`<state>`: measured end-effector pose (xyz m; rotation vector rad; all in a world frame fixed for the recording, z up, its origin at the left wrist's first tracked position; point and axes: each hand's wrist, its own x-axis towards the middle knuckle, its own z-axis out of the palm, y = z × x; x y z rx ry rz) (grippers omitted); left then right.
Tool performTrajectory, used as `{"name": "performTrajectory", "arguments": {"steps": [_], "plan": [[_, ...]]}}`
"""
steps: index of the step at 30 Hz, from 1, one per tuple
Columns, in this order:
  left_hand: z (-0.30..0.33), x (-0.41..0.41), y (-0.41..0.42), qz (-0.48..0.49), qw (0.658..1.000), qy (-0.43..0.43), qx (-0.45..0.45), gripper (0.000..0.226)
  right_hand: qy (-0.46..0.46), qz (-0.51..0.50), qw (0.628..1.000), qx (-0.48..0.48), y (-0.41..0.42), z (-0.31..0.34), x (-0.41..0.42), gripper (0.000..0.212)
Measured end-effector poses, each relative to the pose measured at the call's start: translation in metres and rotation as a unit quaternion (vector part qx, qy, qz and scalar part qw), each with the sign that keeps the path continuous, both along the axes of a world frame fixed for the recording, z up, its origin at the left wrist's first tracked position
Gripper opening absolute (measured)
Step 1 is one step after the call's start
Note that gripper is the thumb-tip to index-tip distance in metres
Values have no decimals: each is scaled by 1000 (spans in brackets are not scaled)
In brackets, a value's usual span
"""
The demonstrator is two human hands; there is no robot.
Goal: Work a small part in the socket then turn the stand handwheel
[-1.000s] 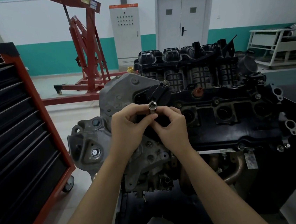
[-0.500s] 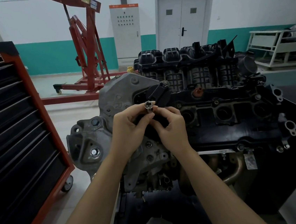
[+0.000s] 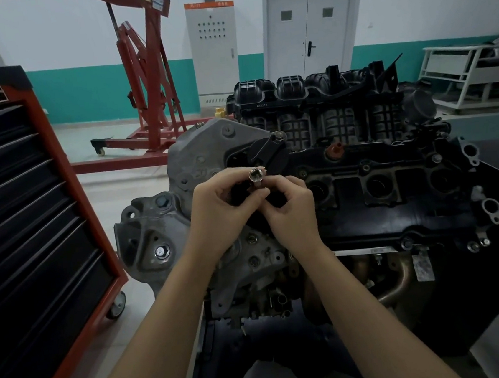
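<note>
At the far left stands a red tool cabinet (image 3: 29, 212) with black drawers, on castors. Behind it, farther right, a red engine hoist (image 3: 147, 76) rests on the floor, and a grey electrical cabinet (image 3: 213, 51) stands against the wall.

In front of the person sits an engine (image 3: 349, 184), its grey cast front cover to the left and its black valve cover to the right. Above the seam between them, the left hand (image 3: 220, 213) and the right hand (image 3: 293, 212) meet, fingertips nearly touching. Between them they hold a small metal socket (image 3: 255, 178), upright, its hollow end facing the camera. The left thumb and fingers curl round its lower part; the right hand pinches it from the other side with thumb and forefinger. The socket is clear of the engine, held in the air just before a black round cap (image 3: 266, 156).

The socket looks like plated steel: rigid, dense for its size, not fragile, but smooth and probably slick, more so if oily. A grip across its cylindrical wall, near the middle, seems the surest; a loose pinch at the rim could let it roll out and drop into the engine's recesses.

At the far right, a white shelf rack (image 3: 470, 73) stands by the wall.
</note>
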<state>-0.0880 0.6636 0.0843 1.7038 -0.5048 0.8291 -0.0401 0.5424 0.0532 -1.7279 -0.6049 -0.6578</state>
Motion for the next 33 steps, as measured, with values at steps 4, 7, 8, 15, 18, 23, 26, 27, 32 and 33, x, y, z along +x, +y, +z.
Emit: {"name": "performTrajectory", "arguments": {"steps": [4,7,8,15,18,23,26,27,32,33], "plan": [[-2,2,0,11,999,4,-38,34,-3,0,1000,-5,1,2,-2,22],[-3,2,0,3,1000,13,-24,37,-30,-9,999,-38,0,0,-1,30],[-3,2,0,-1,1000,16,-17,37,-16,-7,999,-34,0,0,-1,30],[-3,2,-1,8,1000,-3,5,28,-1,-4,1000,-4,-1,2,-1,19],[-3,2,-1,-2,1000,11,-16,36,-23,-12,998,-50,-1,-1,0,28],[-2,3,2,-5,1000,-5,21,27,11,-2,1000,-8,0,0,0,23],[-4,4,1,31,999,-9,29,21,-4,-4,1000,-4,1,1,-1,18],[-4,4,1,26,1000,-2,14,24,-11,-3,1000,-11,1,1,-2,19],[-3,1,0,-17,999,20,-24,36,-17,-10,999,-28,0,-1,0,27],[-3,1,0,-19,1000,19,-17,33,-2,-6,1000,-16,0,-1,1,26]]}}
